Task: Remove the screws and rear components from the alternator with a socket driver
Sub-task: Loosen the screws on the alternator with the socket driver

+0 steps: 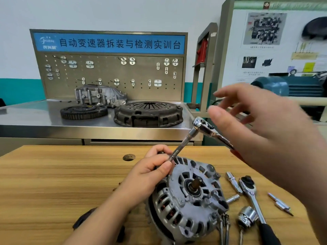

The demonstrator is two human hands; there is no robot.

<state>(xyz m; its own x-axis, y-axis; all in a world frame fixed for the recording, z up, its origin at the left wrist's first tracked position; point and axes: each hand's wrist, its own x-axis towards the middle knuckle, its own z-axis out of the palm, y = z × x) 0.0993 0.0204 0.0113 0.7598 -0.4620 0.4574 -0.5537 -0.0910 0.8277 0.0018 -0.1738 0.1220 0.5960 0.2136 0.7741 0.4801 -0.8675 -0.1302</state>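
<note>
Wooden bench (53, 183): pale grain is running left to right under everything close by, with a round hole (129, 157) sitting toward its far edge.
Alternator (187, 197): it is sitting tilted on the bench at the near right, its vented grey face and short centre shaft turning up toward the person.
Long screws (224, 227): a couple are lying on the wood just beside the alternator's lower right edge.
Loose tools: a spare ratchet (251, 193) with a black grip is lying right of the alternator, a chrome socket (246, 218) is sitting against its handle, and small bits (279, 203) are lying further right.
Left hand (152, 172): it is curling round the lower end of the driver's bar, thumb and fingers pinching it where it is meeting the alternator's upper left rim.
Socket driver (203, 125): its bar is slanting up and right from that rim to a chrome head, with the handle running down to the right behind the other hand.
Right hand (265, 124): it is hovering by the driver's head, blurred, fingers spread and straight; I cannot tell whether the palm is touching the handle.
Steel table (35, 117): it is standing behind the bench, carrying a toothed ring (84, 112), a clutch cover (148, 113) and a cast housing (100, 95).
Pegboard (109, 75): it is rising at the table's back under a blue sign (109, 43).
Teal motor (290, 85): it is sitting far off to the right.
</note>
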